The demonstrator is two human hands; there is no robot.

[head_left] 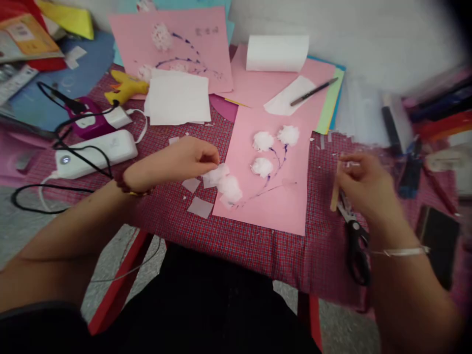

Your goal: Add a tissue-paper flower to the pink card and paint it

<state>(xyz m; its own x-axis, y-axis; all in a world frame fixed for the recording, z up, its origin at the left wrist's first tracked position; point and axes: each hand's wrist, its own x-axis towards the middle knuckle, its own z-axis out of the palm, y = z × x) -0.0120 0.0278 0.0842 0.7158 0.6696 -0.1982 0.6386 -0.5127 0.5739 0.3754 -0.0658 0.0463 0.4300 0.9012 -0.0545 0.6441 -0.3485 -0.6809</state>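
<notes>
- Tissue piece (215, 174) sits centre-left of the frame, pinched tight in the fingertips of the left hand (177, 162). It's right at the left edge of the pink sheet (280, 206), touching a fluffy white puff (229, 189). I'd guess it's held low to press it in beside that one.
- Power strip (96, 152) and its cables crowd the far left, so there's little room that way.
- Spare tissue squares (200, 206) lie just below that hand on the checked cloth (258, 250), easy to grab.
- Three glued puffs (262, 141) sit mid-frame on the sheet; its lower half is bare.
- Right hand (365, 184) is blurry, fingers curled round an upright wooden stick (335, 189), clear of the sheet's right edge.
- Scissors (356, 241) lie just under it, near the front table edge.
</notes>
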